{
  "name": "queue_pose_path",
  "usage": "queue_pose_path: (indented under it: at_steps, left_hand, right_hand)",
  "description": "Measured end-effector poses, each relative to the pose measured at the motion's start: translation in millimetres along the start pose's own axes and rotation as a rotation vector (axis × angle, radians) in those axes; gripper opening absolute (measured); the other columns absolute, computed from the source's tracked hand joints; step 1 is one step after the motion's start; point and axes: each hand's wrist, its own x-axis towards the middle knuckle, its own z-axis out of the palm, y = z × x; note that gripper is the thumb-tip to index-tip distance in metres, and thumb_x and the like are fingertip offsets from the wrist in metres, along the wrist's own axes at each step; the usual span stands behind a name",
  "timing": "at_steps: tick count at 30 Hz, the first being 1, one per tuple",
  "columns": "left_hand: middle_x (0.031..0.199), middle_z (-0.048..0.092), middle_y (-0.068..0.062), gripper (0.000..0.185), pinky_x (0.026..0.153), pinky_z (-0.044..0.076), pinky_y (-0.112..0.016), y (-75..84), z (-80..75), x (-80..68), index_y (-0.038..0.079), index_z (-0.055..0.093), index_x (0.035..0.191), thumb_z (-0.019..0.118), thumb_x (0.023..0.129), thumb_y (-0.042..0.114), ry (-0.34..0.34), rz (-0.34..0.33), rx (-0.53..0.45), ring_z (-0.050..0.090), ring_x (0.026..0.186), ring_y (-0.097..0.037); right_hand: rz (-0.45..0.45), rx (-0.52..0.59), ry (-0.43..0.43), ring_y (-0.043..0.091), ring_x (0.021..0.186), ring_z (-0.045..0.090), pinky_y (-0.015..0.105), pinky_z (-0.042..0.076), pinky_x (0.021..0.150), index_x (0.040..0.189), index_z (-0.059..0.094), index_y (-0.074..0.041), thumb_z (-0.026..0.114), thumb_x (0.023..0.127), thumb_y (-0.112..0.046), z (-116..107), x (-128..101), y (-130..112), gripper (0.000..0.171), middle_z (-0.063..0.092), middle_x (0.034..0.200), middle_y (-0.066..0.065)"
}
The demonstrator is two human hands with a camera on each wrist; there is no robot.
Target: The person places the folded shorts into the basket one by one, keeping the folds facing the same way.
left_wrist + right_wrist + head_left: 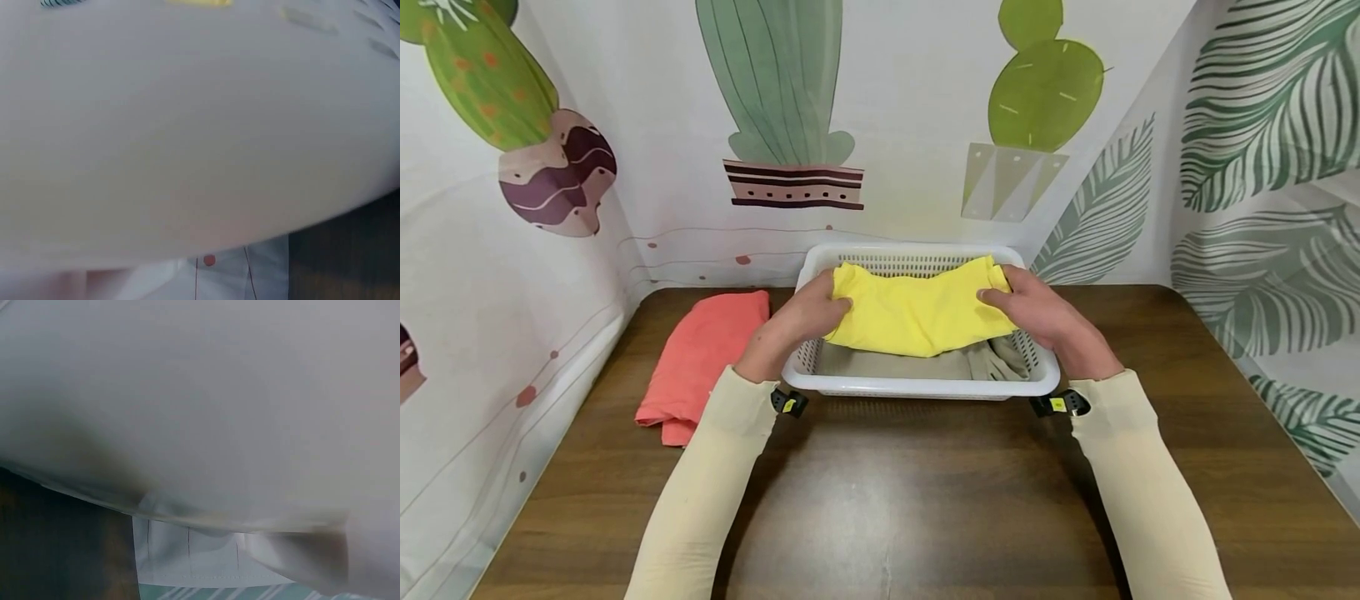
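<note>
Head view: a white basket point(917, 385) stands on the brown worktop point(925, 500), toward its far edge near the printed backdrop; a folded yellow cloth point(917, 312) is held over the basket's open top, sagging a little in the middle; the left hand point(801, 321) has its grip clenched on the cloth's left end, fingers curled over the edge; the right hand point(1037, 312) grasps the cloth's right end in the same manner, thumb on top; beneath the yellow cloth, inside the basket, lies a grey-beige cloth point(970, 362), partly hidden; a folded pink cloth point(700, 358) lies flat on the worktop just left of the basket, apart from both hands; both forearms wear cream sleeves point(700, 492), each with a small black and yellow device at the wrist.

Left wrist view: almost wholly filled by a blurred pale surface, too close to identify; a sliver of the yellow cloth point(199, 2) shows at the top edge; a strip of dark worktop point(350, 256) shows at lower right; the hand itself is not visible.

Right wrist view: likewise blocked by a blurred pale surface; dark worktop point(62, 544) shows at lower left, and a patch of white backdrop sits low in the middle; no hand or cloth can be made out.
</note>
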Motion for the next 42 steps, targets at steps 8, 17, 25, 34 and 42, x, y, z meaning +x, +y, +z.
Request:
queue_pose_path:
  at_steps: [8,17,25,34,42]
  left_hand:
    - [0.123,0.055,-0.012,0.043,0.097,0.046,-0.04,3.0,0.2,-1.8,0.007,0.045,0.142,0.058,0.108,0.03,-0.016,-0.083,-0.003,0.054,0.107,-0.024]
    - [0.166,0.034,-0.014,0.082,0.121,0.034,-0.049,2.0,0.1,-1.5,0.005,0.026,0.164,0.059,0.106,0.052,-0.012,-0.107,0.063,0.038,0.144,-0.027]
    - [0.172,0.023,-0.015,0.089,0.124,0.031,-0.048,3.2,-0.1,-3.2,0.001,0.015,0.167,0.059,0.106,0.049,-0.012,-0.116,0.072,0.033,0.15,-0.027]
    - [0.178,0.006,-0.011,0.099,0.129,0.023,-0.048,6.6,-0.2,-5.8,0.003,-0.001,0.169,0.059,0.106,0.049,-0.019,-0.154,0.094,0.017,0.161,-0.025]
    - [0.178,0.006,-0.011,0.098,0.129,0.023,-0.049,6.3,-1.0,-6.7,0.004,0.0,0.169,0.06,0.105,0.047,-0.026,-0.153,0.075,0.018,0.16,-0.025]
  right_hand:
    - [-0.009,-0.02,0.006,0.018,0.108,0.068,0.026,0.058,0.088,0.148,0.045,0.006,0.049,0.112,-0.014,1.6,0.0,-0.7,0.042,0.062,0.132,0.024]
    - [-0.013,-0.054,0.05,0.019,0.105,0.065,0.025,0.056,0.086,0.146,0.045,0.006,0.051,0.11,-0.013,5.7,-1.2,-4.0,0.042,0.062,0.129,0.022]
    - [0.012,-0.092,0.084,0.021,0.106,0.063,0.023,0.055,0.084,0.151,0.038,0.006,0.052,0.11,-0.014,7.0,-2.2,-6.0,0.047,0.059,0.13,0.021]
    - [0.016,-0.102,0.086,0.024,0.109,0.061,0.024,0.055,0.085,0.152,0.037,0.003,0.052,0.11,-0.015,7.9,-3.0,-7.2,0.049,0.058,0.131,0.02]
    - [0.041,-0.131,0.097,0.026,0.113,0.059,0.024,0.054,0.086,0.159,0.029,0.001,0.052,0.11,-0.018,8.9,-4.3,-8.1,0.057,0.055,0.135,0.019]
